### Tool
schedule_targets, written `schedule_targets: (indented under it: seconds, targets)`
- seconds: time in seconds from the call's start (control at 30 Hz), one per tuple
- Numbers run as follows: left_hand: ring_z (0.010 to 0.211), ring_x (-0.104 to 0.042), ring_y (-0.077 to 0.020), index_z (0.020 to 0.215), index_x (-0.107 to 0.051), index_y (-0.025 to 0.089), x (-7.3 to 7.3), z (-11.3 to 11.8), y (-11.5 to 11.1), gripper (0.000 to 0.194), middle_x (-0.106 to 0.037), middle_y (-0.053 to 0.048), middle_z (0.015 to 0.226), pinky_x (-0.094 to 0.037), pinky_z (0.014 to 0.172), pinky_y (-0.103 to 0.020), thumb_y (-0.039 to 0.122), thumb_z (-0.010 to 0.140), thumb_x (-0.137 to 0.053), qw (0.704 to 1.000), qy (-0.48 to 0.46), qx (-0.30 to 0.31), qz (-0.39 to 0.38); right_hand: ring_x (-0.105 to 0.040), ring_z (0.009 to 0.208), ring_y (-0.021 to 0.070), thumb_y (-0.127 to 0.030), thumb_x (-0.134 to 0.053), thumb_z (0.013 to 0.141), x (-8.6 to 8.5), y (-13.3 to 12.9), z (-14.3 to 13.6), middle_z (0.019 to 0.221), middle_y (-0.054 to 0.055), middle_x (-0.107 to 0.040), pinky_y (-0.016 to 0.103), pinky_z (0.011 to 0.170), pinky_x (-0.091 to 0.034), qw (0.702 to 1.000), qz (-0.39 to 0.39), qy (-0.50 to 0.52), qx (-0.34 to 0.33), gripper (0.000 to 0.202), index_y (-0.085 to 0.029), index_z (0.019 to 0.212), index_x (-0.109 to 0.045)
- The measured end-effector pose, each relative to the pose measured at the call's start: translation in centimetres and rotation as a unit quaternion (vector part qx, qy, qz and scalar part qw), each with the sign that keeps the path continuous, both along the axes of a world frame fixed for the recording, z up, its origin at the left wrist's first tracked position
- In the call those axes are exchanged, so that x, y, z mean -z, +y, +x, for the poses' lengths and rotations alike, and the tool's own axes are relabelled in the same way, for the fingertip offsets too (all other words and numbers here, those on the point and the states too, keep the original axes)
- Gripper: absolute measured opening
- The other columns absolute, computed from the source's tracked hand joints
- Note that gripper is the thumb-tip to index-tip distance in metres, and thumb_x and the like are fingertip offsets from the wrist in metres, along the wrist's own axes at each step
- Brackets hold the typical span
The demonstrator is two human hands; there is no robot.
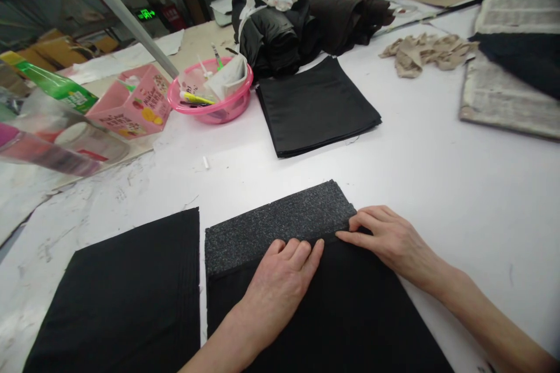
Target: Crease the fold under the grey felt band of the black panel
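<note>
Broad, smooth white desk (437, 175), scuffed with thin dark marks toward the left. Beyond, a dim room crossed by a slanting pale pole (126, 14), with a small green lit sign (146, 14). Along the far left, a tilted green plastic bottle with a yellow cap (52, 78), a pink printed box (137, 108) and a rounded pink plastic basin (214, 113) holding pens and papers. Behind, a bundle of glossy black cloth (280, 35) tied in white, just beside dark brown rolled cloth (332, 9). In front of these, a four-sided stack of black cloth (324, 105), softly sheened, edges slightly fanned. Farther right, a crumpled beige rag (424, 52) near a flat, worn grey pad (503, 93).

Nearest, at the middle of the desk, a matte black cloth piece (350, 303), lying flat, narrow band along its far edge; past that edge, a grainy, speckled charcoal strip (271, 221). Just to the left, across a thin white gap, a flat black cloth panel (131, 297).

Left hand (284, 274): fingers drawn together, tips on the band; cannot tell whether clamped. Right hand (394, 239): thumb and forefinger clamped on the band near its right end.
</note>
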State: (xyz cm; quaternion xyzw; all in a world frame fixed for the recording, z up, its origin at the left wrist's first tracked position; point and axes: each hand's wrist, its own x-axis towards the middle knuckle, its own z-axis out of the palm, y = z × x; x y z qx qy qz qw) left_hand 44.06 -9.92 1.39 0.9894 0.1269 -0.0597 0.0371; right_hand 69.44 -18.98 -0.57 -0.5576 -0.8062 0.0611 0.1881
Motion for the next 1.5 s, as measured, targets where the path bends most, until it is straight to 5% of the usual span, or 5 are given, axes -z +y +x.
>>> schedule_targets:
  seconds: [1.5]
  targets:
    - [0.091,-0.048,-0.0201,0.143,-0.034,0.009,0.4,4.4,-1.2,0.049,-0.052,-0.006,0.104,-0.044,0.077,-0.036,0.011,0.095,-0.042,0.999,-0.04,0.006,0.015,-0.051,0.093,0.0159,-0.014,-0.045,0.099,-0.3,-1.3,1.6,0.102,0.005,-0.056,0.033,0.08,-0.045,0.998,-0.027,0.049,0.033,0.029,-0.027,0.119,-0.061]
